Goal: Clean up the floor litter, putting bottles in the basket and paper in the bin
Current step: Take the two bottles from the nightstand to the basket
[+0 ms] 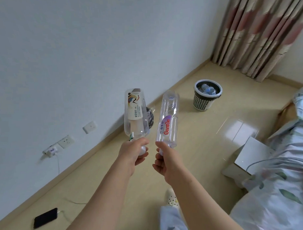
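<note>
What we have on, head to foot
Our forearms (102, 194) are bare down to the left hand (135, 155) and right hand (164, 161); we wear pale blue trousers (170, 221) and a white perforated clog (170, 197) with small charms.

**Two bottles, held**

Left hand (133, 155): grips cream-label bottle (134, 113) by the neck, base up. Right hand (164, 159): grips Ganten bottle (168, 121) likewise. Basket (202, 102): on floor (190, 130) near curtain (257, 30), bottles (208, 90) inside. Phone (46, 220): on floor by wall (76, 48).

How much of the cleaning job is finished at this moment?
Done: several bottles already lie in the basket. In hand: the left hand grips the bird-label bottle, the right hand the Ganten bottle. Left: both go into the basket.
</note>
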`<action>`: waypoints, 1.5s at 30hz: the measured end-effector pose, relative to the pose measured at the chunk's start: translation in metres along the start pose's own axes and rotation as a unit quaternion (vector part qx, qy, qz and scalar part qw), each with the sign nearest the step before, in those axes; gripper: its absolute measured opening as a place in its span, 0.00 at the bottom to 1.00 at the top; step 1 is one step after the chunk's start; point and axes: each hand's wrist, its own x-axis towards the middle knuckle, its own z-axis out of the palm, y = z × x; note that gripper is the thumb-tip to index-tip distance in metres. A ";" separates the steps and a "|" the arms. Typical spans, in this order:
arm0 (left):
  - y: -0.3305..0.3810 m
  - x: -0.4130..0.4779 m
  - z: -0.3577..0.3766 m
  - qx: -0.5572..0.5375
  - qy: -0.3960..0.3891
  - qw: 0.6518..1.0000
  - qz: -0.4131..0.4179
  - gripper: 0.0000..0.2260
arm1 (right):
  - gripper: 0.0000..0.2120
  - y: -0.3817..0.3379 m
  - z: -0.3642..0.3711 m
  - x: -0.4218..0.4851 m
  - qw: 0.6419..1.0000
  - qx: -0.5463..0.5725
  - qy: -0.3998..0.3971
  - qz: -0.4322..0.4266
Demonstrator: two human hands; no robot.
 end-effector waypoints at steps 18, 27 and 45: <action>0.206 0.230 0.248 0.056 -0.098 0.993 0.030 0.05 | 0.08 -0.281 -0.064 0.238 0.995 0.051 0.073 -0.032; 0.306 0.367 0.342 0.116 -0.152 0.981 0.026 0.10 | 0.09 -0.399 -0.062 0.372 0.987 0.086 0.132 -0.016; 0.366 0.536 0.622 0.201 -0.165 0.962 -0.088 0.05 | 0.08 -0.575 -0.247 0.573 0.977 0.089 0.182 0.069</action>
